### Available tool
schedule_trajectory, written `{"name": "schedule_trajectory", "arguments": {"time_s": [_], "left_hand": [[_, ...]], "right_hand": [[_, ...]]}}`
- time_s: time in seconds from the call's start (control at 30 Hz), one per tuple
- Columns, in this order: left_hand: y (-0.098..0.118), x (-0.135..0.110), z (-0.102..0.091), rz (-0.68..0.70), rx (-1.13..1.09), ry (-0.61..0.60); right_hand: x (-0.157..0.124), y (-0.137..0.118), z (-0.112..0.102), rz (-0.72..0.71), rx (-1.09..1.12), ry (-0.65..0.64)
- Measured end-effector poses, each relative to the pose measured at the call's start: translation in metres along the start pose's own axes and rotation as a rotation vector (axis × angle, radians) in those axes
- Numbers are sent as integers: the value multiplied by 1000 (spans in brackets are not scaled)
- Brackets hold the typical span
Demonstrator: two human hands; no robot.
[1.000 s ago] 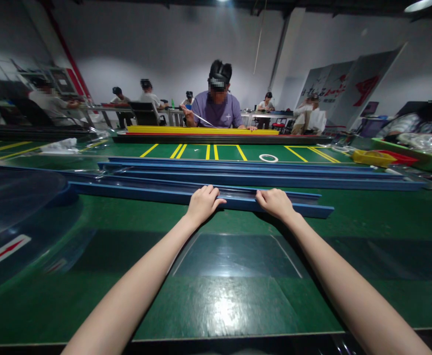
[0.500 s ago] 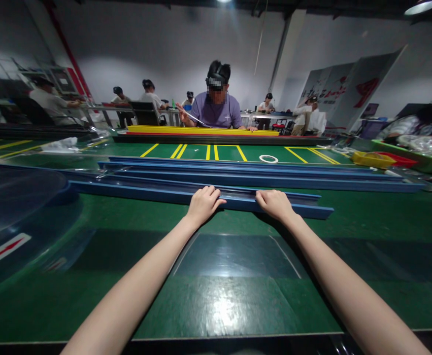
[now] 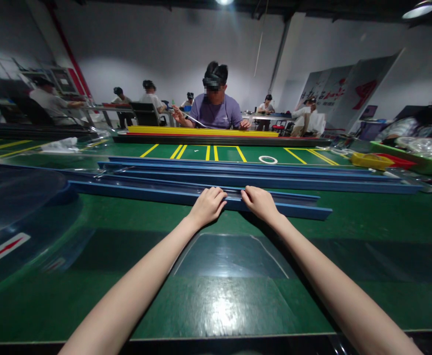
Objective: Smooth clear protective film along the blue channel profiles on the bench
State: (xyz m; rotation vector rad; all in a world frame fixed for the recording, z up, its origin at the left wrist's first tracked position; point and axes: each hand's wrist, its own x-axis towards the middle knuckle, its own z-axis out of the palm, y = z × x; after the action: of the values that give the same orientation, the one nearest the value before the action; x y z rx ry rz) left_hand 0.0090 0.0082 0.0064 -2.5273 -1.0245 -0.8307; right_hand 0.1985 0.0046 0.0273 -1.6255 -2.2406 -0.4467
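Note:
In the head view a long blue U-shaped channel (image 3: 156, 191) lies across the green table, its open side facing up. My left hand (image 3: 209, 204) is closed over the channel's near wall, with its fingertips reaching into the groove. A short gap to the right, my right hand (image 3: 259, 201) is closed on the same channel, its fingers curled and partly hidden from me. Whether the fingertips also pinch something thin inside the groove cannot be made out. The channel's right end (image 3: 308, 211) sticks out past my right hand.
More blue channels (image 3: 348, 183) lie just behind. A large coil of clear plastic (image 3: 23, 212) covers the left side. Beyond are a white tape ring (image 3: 268, 159), a yellow bar (image 3: 201, 131) and a seated co-worker (image 3: 216, 108). A yellow tray (image 3: 371, 160) stands right.
My right hand has slid left along the channel, closer to my left hand. My left hand stays nearly in place, a little further right. The co-worker's hand has lifted off the yellow bar.

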Motion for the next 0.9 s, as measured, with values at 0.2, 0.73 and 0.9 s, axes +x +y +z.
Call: {"name": "schedule_trajectory", "arguments": {"time_s": [0.2, 0.73, 0.9], "left_hand": [[1, 8, 0, -35, -58, -32], [4, 16, -2, -192, -256, -31], [1, 17, -1, -213, -234, -43]], "right_hand": [[2, -1, -2, 72, -4, -129], [2, -2, 0, 36, -79, -145], [2, -1, 1, 36, -101, -137]]}}
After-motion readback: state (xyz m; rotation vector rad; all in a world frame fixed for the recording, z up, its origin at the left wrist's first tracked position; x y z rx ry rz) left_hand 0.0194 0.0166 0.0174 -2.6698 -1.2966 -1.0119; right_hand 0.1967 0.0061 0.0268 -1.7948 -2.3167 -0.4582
